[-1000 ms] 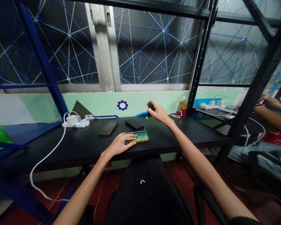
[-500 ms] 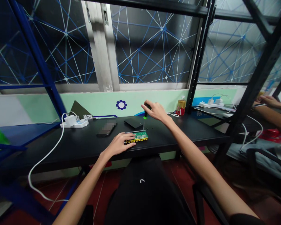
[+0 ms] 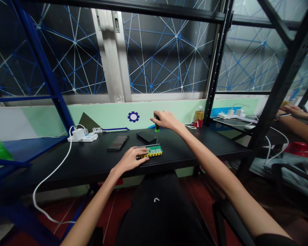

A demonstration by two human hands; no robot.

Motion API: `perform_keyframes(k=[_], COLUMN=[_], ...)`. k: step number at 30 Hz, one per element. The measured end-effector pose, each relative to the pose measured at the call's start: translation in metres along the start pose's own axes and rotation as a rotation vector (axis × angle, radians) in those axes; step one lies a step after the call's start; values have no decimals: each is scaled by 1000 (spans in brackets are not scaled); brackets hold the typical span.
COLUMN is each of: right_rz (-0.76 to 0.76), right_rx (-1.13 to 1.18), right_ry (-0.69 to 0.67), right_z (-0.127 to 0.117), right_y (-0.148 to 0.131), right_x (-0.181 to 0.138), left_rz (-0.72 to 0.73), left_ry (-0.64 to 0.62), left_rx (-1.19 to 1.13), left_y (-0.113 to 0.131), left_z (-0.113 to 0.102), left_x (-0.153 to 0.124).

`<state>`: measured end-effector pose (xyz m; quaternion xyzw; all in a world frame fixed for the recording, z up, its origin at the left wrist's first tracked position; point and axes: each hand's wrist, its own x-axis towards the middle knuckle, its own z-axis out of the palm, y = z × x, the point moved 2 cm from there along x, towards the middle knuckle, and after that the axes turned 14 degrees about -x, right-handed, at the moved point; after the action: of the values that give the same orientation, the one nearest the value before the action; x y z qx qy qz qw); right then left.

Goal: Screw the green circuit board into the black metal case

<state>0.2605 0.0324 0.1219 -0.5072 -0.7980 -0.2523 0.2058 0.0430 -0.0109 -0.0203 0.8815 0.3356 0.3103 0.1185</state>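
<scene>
The right hand (image 3: 166,119) is clenched around the handle of a screwdriver (image 3: 157,127), its shaft directed down. The tip reaches the far edge of a green circuit board (image 3: 156,149); contact with a fastener cannot be confirmed at this scale.

The left hand (image 3: 130,159) grasps the left end of the board, fingers over the top and thumb along the near side. The board lies flat close to the near edge of the surface (image 3: 184,150), about midway along it, with a yellow row (image 3: 156,154) facing that edge.

Change noted: compared with one second ago, the screwdriver has gone from a rightward lean to nearly upright, and the right hand has rolled over the handle. The left hand and board hold the same position. Judgement: the upright shaft gives a squarer bearing on the board, and the steady left grip should limit slipping.

Beyond the board, towards the far edge, lies a black plate (image 3: 145,136). To its left is a phone (image 3: 118,142). A power strip (image 3: 88,137) occupies the far edge at left; a bottle (image 3: 198,118) stands near the far right corner.
</scene>
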Motion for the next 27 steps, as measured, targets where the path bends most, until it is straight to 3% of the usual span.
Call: perform_keyframes(k=[7, 16, 27], right_rz=[-2, -41, 17], right_rx=[14, 206, 222], right_ry=[-52, -10, 32], right_z=[1, 14, 20], right_y=[3, 10, 15], right_x=[3, 4, 5], left_rz=[8, -19, -6], left_ry=[5, -9, 0], left_rx=[2, 1, 19], left_y=[-1, 4, 5], left_z=[0, 0, 1], left_x=[0, 0, 0])
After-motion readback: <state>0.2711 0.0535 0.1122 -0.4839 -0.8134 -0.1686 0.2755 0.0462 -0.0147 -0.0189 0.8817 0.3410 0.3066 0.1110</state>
